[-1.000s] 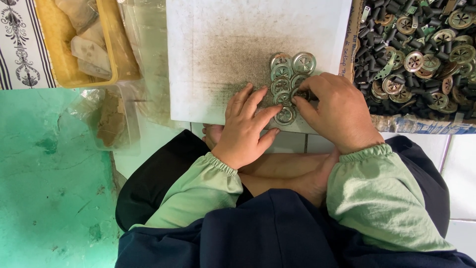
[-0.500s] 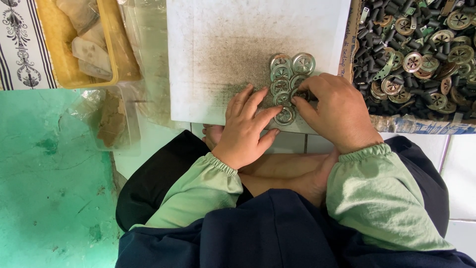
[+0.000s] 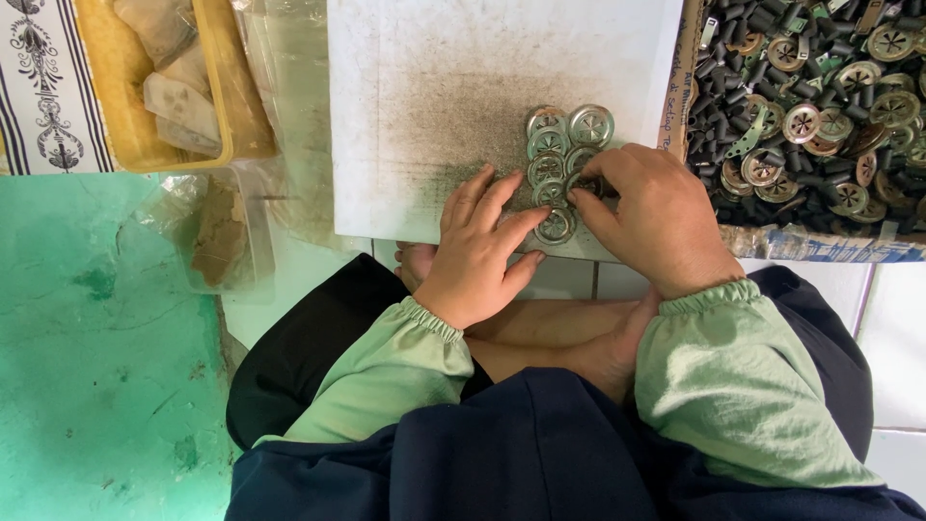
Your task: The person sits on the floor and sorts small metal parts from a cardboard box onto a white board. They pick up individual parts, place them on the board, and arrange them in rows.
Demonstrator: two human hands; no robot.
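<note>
Several round metal discs with star-cut centres [image 3: 569, 140] lie in a tight cluster on a white board [image 3: 444, 106]. My left hand [image 3: 479, 253] rests flat on the board, its fingertips touching the lower discs. My right hand [image 3: 656, 220] sits just right of the cluster, thumb and forefinger pinched on a small dark tube piece [image 3: 596, 185] held against one disc. Both wrists wear light green sleeves.
A cardboard box [image 3: 772, 241] at the right holds many dark tube pieces and more metal discs. A yellow tray [image 3: 241, 116] with pale lumps stands at the upper left, a clear plastic tub [image 3: 227, 227] below it. Green floor lies to the left, white tiles to the right.
</note>
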